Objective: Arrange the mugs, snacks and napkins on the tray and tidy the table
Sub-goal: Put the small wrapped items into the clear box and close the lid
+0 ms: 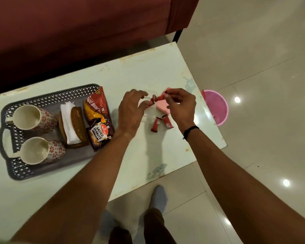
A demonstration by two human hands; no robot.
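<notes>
- A wrapper (158,98) was pinched in the right grip (180,106); the left grip's (130,110) hold could not be told.
- Loose wrappers (156,122) were seen beside a box (163,106), near the bench (148,155) edge.

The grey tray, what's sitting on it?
The tray carries a far mug, a near mug, white napkins in a brown holder, a bhujia packet and a peanuts packet. The tray floor beneath them is hidden.

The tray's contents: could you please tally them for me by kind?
On the tray:
Mugs: 2
Snack packets: 2
Napkin holder with napkins: 1
Total: 5
</notes>
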